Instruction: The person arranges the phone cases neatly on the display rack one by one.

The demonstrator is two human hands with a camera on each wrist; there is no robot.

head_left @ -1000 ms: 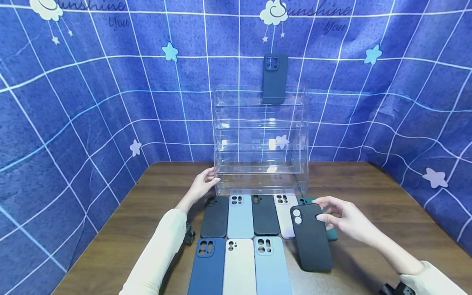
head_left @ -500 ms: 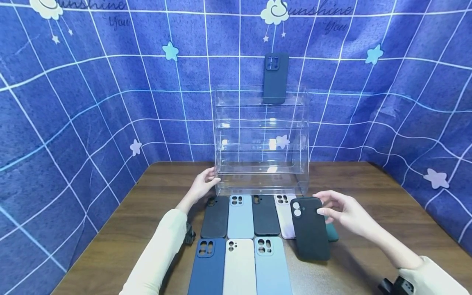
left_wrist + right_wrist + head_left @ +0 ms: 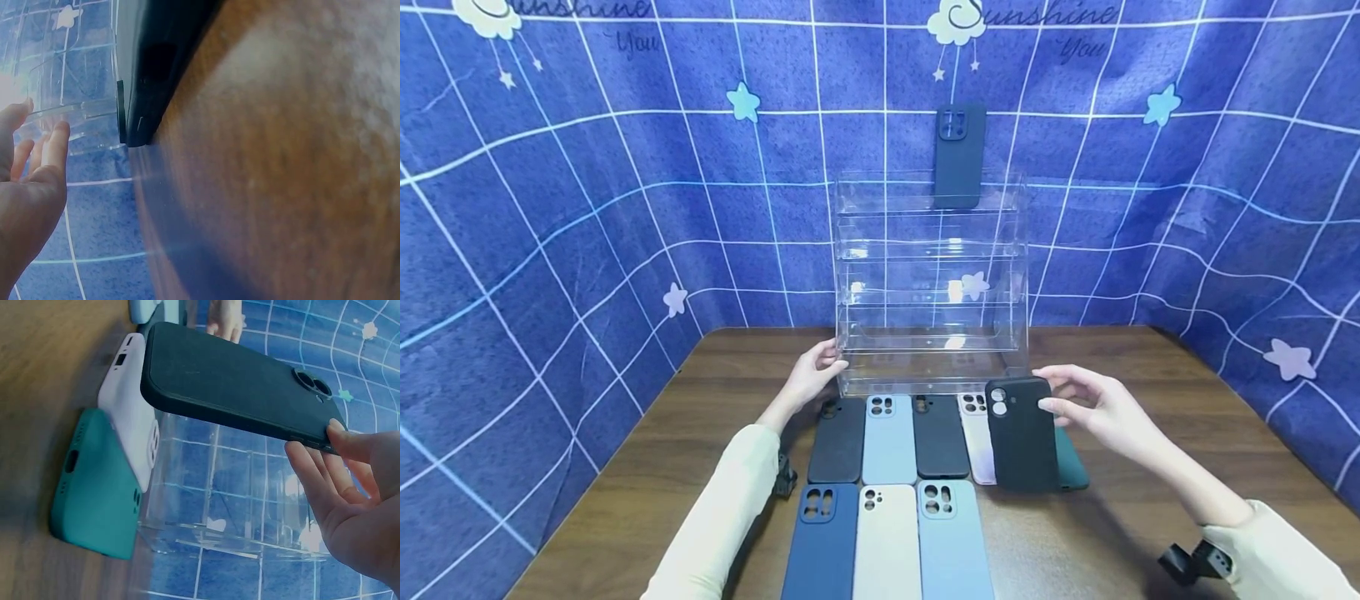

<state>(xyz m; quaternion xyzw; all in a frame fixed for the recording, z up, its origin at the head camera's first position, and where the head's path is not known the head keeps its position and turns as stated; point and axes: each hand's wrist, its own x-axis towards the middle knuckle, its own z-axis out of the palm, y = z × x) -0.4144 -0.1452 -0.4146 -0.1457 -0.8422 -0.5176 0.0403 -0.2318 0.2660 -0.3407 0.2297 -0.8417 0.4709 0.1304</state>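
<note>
Head view: right hand [image 3: 1093, 408], grip narrow, pinches a matte black phone case [image 3: 1022, 442] by its upper right edge, lifted in front of the clear acrylic tiered rack [image 3: 932, 387]; edge hold presumably leaves the lower end free. Left hand [image 3: 811, 375] holds the rack's lower left edge, probably to steady it. Dark-blue rectangular phone case [image 3: 958, 167] stands on the top tier. Other phone cases [image 3: 889, 450] lie in rows on the brown wooden surface [image 3: 737, 367], close before the rack. Held case partly hides the pale lilac phone case [image 3: 977, 454] and teal phone case [image 3: 1072, 467].

Left wrist: thumb and fingers about the clear edge; a dark phone case [image 3: 165, 25] nearby.

Right wrist: thumb on case back, fingers opposite; case clear of the lilac and teal ones.
</note>
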